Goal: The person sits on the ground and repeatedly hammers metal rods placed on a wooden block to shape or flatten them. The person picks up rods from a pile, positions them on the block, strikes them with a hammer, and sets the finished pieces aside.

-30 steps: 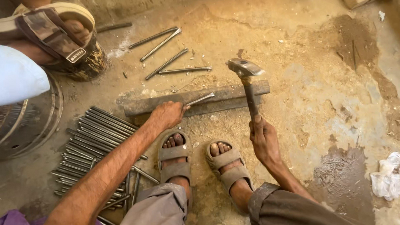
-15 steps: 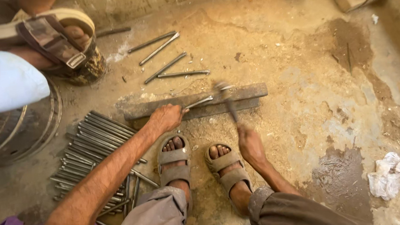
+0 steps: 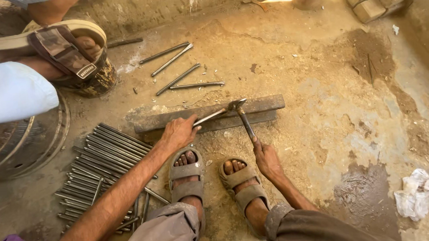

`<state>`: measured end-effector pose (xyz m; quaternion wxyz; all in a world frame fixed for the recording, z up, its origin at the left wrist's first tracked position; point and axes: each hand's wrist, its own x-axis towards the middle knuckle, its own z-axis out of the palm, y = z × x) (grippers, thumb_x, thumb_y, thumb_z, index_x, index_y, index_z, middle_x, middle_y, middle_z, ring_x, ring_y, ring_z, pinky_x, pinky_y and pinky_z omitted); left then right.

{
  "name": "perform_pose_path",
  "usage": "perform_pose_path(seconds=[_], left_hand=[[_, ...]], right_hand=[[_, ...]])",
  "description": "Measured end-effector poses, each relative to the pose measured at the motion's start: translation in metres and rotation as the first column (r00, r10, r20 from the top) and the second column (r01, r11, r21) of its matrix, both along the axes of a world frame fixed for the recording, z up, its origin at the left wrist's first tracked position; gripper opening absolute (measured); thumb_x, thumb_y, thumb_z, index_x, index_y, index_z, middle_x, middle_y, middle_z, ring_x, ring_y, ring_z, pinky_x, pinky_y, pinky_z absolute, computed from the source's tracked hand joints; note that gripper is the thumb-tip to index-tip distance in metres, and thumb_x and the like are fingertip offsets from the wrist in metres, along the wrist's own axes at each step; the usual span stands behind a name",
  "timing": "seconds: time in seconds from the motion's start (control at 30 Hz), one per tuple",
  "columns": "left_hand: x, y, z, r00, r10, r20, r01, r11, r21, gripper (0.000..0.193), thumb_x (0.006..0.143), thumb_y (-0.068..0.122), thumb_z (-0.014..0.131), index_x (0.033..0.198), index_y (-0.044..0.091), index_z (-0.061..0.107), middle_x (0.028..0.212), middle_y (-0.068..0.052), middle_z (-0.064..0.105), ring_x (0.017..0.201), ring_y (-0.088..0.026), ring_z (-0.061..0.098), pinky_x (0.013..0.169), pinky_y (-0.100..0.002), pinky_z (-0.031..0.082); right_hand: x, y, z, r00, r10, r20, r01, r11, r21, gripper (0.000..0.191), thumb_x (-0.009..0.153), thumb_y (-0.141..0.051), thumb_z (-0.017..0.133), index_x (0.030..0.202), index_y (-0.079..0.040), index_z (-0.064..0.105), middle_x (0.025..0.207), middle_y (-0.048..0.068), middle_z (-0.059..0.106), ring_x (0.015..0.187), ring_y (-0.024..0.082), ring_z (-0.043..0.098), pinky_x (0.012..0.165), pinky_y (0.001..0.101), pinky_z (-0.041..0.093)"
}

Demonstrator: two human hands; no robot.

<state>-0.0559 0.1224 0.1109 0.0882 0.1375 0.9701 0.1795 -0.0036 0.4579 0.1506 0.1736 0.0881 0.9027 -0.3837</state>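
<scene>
My left hand (image 3: 178, 132) grips one end of a thin metal rod (image 3: 213, 116) that lies across a long dark iron bar (image 3: 262, 104) on the ground. My right hand (image 3: 267, 157) holds a hammer (image 3: 241, 115) by its handle. The hammer's head rests down on the far end of the rod, on top of the bar. My two sandalled feet (image 3: 212, 179) sit just in front of the bar.
A pile of several metal rods (image 3: 97, 163) lies at my left. More loose rods (image 3: 177, 68) lie beyond the bar. Another person's sandalled foot (image 3: 69, 52) and pale sleeve (image 3: 12, 92) are at the upper left. A crumpled white bag (image 3: 416, 193) lies at the right.
The hammer was raised upright a second ago and has swung down onto the rod on the bar. My left hand has stayed on the rod.
</scene>
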Motion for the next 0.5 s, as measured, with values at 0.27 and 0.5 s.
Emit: perform_pose_path(seconds=[0.27,0.5], left_hand=[[0.005,0.014,0.015,0.994,0.041,0.097,-0.028,0.991,-0.130,0.029,0.110,0.026,0.044,0.106,0.001,0.059,0.056,-0.005,0.054,0.046,-0.016,0.054,0.042,-0.036,0.051],[-0.003,0.009,0.024,1.000,-0.028,0.004,0.028,0.984,-0.175,0.031,0.108,0.026,0.047,0.097,0.000,0.059,0.061,-0.012,0.061,0.053,-0.024,0.063,0.046,-0.042,0.054]], right_hand=[[0.010,0.009,-0.010,0.998,0.018,-0.057,-0.024,0.994,-0.105,0.077,0.100,-0.071,0.034,0.067,-0.004,0.053,0.054,0.000,0.041,0.048,0.012,0.040,0.043,0.0360,0.035],[0.004,-0.005,0.022,0.987,0.006,0.162,0.013,0.993,-0.116,0.069,0.101,-0.069,0.031,0.071,-0.011,0.055,0.054,-0.004,0.042,0.044,0.011,0.035,0.037,0.0332,0.032]])
